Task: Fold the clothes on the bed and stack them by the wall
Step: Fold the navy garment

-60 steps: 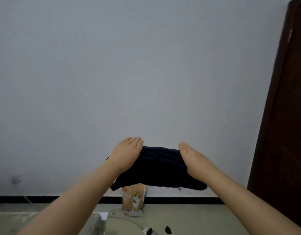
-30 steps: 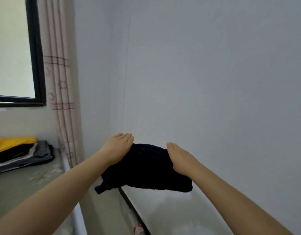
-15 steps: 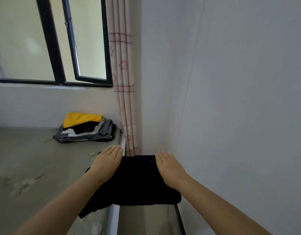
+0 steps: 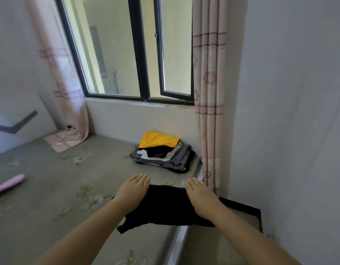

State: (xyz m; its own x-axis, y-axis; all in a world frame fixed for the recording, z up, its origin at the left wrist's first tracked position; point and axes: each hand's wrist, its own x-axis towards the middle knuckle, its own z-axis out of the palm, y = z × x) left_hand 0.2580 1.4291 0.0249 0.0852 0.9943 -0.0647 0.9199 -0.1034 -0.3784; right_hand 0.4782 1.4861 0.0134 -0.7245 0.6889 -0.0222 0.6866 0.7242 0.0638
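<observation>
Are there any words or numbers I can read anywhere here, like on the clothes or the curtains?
None. No words, labels or numbers can be read.
The dark folded garment held between the left hand and right hand: plain, no print visible.
The stack of folded clothes: a small pale mark on a black piece, too small to read.
The curtain: only pink flowers and stripes.

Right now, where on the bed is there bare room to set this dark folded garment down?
Bare bedsheet lies between the stack of folded clothes and the hands, and widely left toward the pink object. The right corner by the curtain is crowded by the stack. Left hand and right hand carry the dark garment.
</observation>
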